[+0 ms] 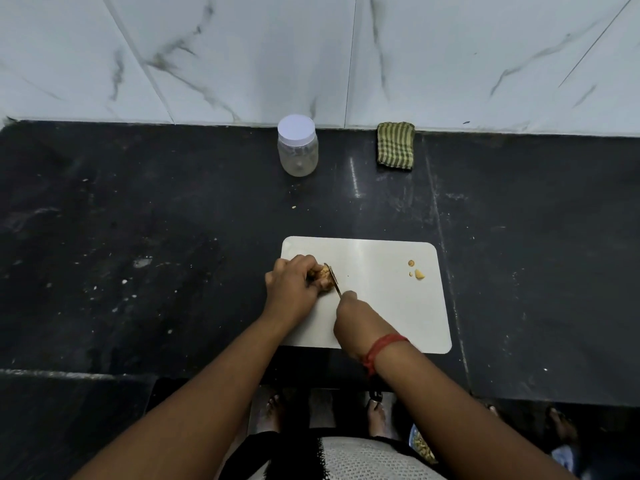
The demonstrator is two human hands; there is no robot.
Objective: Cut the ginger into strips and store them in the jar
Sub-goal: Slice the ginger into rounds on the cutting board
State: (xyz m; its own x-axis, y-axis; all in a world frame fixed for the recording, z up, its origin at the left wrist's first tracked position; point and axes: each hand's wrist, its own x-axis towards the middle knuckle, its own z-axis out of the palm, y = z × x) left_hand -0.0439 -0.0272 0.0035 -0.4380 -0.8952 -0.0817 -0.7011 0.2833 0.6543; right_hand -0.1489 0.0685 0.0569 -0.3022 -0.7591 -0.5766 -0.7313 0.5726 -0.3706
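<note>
Gripping ginger (322, 276), left hand (290, 285) beside knife (333, 278).

Your left hand (290, 284) is down flat-knuckled, fingers curled tight in a pinning grip, forearm angling in from lower left; your right hand (349, 315) is fisted in a grip of its own, index finger forward, red thread around that wrist

Left hand (290, 285) gripping ginger (322, 276), knife (333, 279) in right hand (350, 313)
</note>
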